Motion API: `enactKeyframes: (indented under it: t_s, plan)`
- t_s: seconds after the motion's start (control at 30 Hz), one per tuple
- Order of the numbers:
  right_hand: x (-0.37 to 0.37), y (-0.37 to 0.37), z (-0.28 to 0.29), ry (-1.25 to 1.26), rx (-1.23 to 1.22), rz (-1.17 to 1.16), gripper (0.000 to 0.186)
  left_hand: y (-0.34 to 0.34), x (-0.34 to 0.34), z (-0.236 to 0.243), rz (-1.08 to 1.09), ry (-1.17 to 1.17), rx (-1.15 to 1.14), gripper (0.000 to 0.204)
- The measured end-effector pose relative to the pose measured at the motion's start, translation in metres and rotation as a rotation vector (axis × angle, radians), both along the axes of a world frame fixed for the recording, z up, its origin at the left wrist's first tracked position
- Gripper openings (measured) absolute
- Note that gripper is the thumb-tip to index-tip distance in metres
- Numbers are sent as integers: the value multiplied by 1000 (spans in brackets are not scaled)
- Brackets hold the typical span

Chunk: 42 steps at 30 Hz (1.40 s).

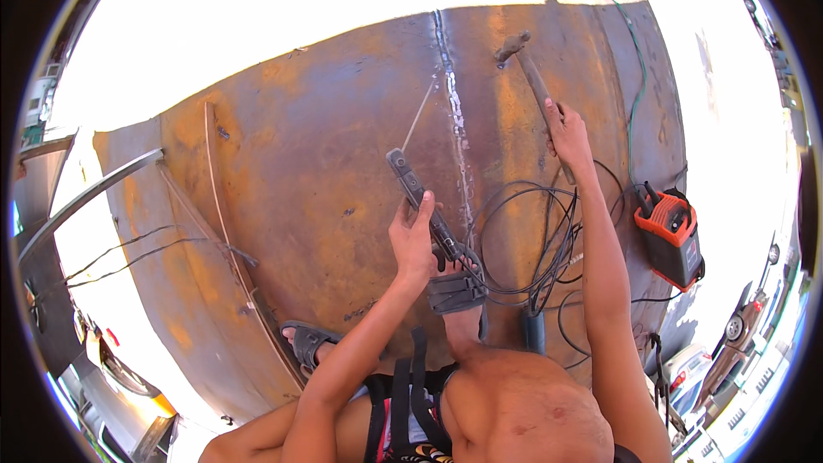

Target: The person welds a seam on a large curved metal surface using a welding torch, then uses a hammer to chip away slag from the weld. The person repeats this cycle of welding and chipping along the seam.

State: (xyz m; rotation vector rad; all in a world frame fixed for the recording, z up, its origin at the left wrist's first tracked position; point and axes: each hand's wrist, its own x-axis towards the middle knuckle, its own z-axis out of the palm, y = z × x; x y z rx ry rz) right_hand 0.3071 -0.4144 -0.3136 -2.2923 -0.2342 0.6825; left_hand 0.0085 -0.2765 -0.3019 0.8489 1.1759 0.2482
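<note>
In my left hand [413,240] is a black welding electrode holder [420,193], its fingers wrapped round the grip. A thin welding rod [417,117] sticks out of the holder's jaws, its far end close to the weld seam [453,103]. That seam runs along the rusty steel plate [343,171], with bright, silvery stretches at its far part. My right hand [567,135] is closed round the handle of a hammer [533,77]. The hammer's head lies over the plate, right of the seam and apart from it.
Black cable [536,249] lies coiled right of my sandalled foot [459,291]. An orange and black welding machine [670,236] stands at the right edge. A green cable [639,86] runs up the right side. Metal strips [214,180] and a curved bar [94,197] lie at left.
</note>
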Motion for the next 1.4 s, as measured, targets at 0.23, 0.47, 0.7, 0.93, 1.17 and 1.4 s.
enactKeyframes:
  t_s: [0.23, 0.47, 0.7, 0.93, 1.17, 1.4]
  plan:
    - [-2, -14, 66, -448, -323, 312, 46, -12, 6, -6, -69, 71, -50, 54]
    - [-161, 44, 92, 6, 37, 615, 52, -4, 36, 21, 77, -142, -37, 63]
    - [-185, 54, 35, -2, 214, 188, 50, 20, 45, 21, -225, -49, 48, 50]
    - [-172, 28, 29, 17, 269, 188, 42, 17, 39, -7, -413, -208, 104, 52]
    - [-174, 11, -3, -253, 328, 152, 47, -5, 38, -13, -325, -323, 45, 51]
    - [-173, 17, 3, -164, 325, 60, 51, -3, 48, -7, -331, -377, 17, 51]
